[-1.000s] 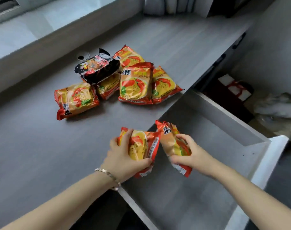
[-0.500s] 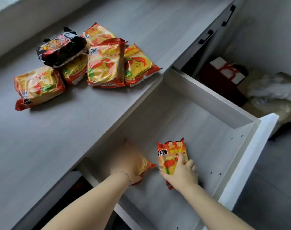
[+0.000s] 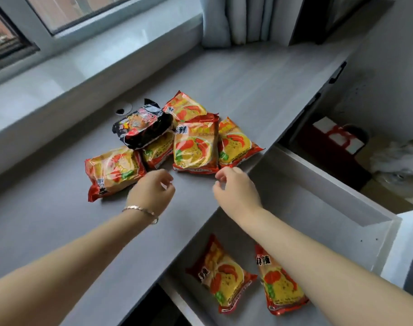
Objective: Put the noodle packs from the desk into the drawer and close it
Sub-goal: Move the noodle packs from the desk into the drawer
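Several orange-yellow noodle packs lie in a heap on the grey desk, with a black pack on top. One pack lies apart at the left, and an upright pack is in the middle. My left hand hovers empty just in front of the heap, fingers loosely curled. My right hand is empty too, close to the middle pack's lower edge. The open drawer holds two packs, one at the left and one partly hidden by my right forearm.
A window sill runs behind the desk, and curtains hang at the back. Right of the drawer, a red and white box and crumpled plastic lie on the floor. Black drawer handles show farther along.
Both hands let go of their packs in the drawer and rose to the heap on the desk. The two packs now lie on the drawer floor.
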The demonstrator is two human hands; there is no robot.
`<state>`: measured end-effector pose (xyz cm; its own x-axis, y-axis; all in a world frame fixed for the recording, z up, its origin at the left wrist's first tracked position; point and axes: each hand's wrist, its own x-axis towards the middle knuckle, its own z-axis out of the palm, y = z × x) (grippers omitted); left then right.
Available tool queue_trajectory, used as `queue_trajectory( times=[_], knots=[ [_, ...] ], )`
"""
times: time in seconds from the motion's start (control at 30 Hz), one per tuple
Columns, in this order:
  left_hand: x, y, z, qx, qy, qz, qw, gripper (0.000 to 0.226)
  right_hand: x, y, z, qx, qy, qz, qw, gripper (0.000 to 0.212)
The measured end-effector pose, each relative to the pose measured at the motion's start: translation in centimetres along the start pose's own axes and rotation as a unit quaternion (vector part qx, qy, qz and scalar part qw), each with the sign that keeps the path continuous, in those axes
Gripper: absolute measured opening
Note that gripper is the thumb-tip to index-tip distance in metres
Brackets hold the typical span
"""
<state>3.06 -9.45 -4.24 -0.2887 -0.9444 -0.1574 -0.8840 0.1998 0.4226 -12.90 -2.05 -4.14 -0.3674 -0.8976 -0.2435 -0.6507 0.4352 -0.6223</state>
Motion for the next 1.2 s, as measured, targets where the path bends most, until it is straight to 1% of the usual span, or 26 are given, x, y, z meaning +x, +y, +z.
queue_trajectory(
  times=[0.07, 0.1, 0.13, 0.2, 0.23, 0.27, 0.37, 0.43, 0.53, 0.6, 0.63, 0.7, 0.77, 0.83, 0.9, 0.97, 1.0, 1.07, 1.13, 1.2],
  knots=[
    [3.0, -2.6, -1.9, 0.059, 0.032, 0.010, 0.998, 0.035, 2.1, -2.8, 0.8, -0.026, 0.034, -0.004, 0.999, 0.041],
    [4.3, -4.0, -2.7, 0.102, 0.032, 0.009, 0.994, 0.048, 3.1, -4.0, 1.2, -0.045, 0.044, 0.008, 0.998, 0.051],
    [5.2, -5.1, -3.1, 0.146, 0.011, -0.003, 0.989, 0.065, 3.9, -4.7, 1.6, -0.064, 0.043, 0.029, 0.997, 0.063],
    [6.8, -7.8, -4.0, 0.216, -0.061, -0.029, 0.974, 0.100, 6.1, -6.1, 2.7, -0.095, 0.018, 0.085, 0.992, 0.082],
    [7.4, -9.0, -4.2, 0.237, -0.094, -0.031, 0.967, 0.111, 7.2, -6.7, 3.2, -0.103, 0.003, 0.113, 0.988, 0.089],
    [7.9, -10.1, -4.4, 0.254, -0.115, -0.024, 0.960, 0.116, 8.1, -7.0, 3.6, -0.105, -0.008, 0.139, 0.985, 0.096],
    [9.0, -12.1, -4.9, 0.293, -0.137, 0.020, 0.946, 0.118, 10.3, -8.1, 4.8, -0.111, -0.006, 0.202, 0.973, 0.119],
    [8.9, -12.2, -5.0, 0.297, -0.146, 0.026, 0.943, 0.116, 10.6, -8.6, 5.8, -0.131, -0.001, 0.223, 0.966, 0.130],
    [8.0, -11.1, -5.1, 0.272, -0.168, 0.006, 0.947, 0.112, 10.7, -8.5, 6.9, -0.155, 0.024, 0.225, 0.962, 0.129],
    [7.0, -9.7, -5.3, 0.236, -0.181, -0.005, 0.955, 0.109, 10.4, -8.3, 6.8, -0.142, 0.034, 0.219, 0.965, 0.128],
    [6.4, -8.9, -5.4, 0.202, -0.192, -0.011, 0.960, 0.107, 9.9, -8.1, 6.4, -0.120, 0.033, 0.213, 0.969, 0.127],
    [4.9, -6.8, -5.3, 0.101, -0.224, -0.032, 0.969, 0.107, 8.1, -7.1, 5.1, -0.041, 0.035, 0.182, 0.982, 0.125],
    [3.3, -4.7, -4.9, 0.016, -0.262, -0.031, 0.965, 0.112, 5.1, -5.0, 3.5, 0.040, 0.048, 0.113, 0.992, 0.121],
    [1.7, -2.7, -4.0, -0.001, -0.297, -0.001, 0.955, 0.113, 1.3, -1.7, 1.7, 0.067, 0.055, 0.055, 0.995, 0.117],
    [0.0, -0.8, -2.5, -0.004, -0.312, 0.015, 0.950, 0.109, -2.3, 2.7, 0.3, 0.065, 0.049, 0.051, 0.995, 0.116],
    [-1.7, 0.9, -0.6, -0.021, -0.319, 0.017, 0.947, 0.109, -5.4, 7.3, 0.1, 0.036, 0.039, 0.102, 0.993, 0.116],
    [-2.7, 1.8, 0.4, -0.021, -0.316, 0.035, 0.948, 0.110, -6.7, 9.4, 0.4, 0.015, 0.032, 0.137, 0.990, 0.116],
    [-4.6, 3.2, 2.5, 0.004, -0.299, 0.115, 0.947, 0.109, -8.7, 12.9, 1.5, -0.021, 0.005, 0.214, 0.977, 0.118],
    [-6.3, 4.3, 4.7, 0.061, -0.278, 0.196, 0.939, 0.109, -9.9, 15.3, 2.9, -0.054, -0.027, 0.270, 0.961, 0.122],
    [-7.4, 4.8, 7.6, 0.154, -0.259, 0.241, 0.923, 0.109, -10.2, 16.8, 4.3, -0.063, -0.046, 0.298, 0.951, 0.123]
  ],
)
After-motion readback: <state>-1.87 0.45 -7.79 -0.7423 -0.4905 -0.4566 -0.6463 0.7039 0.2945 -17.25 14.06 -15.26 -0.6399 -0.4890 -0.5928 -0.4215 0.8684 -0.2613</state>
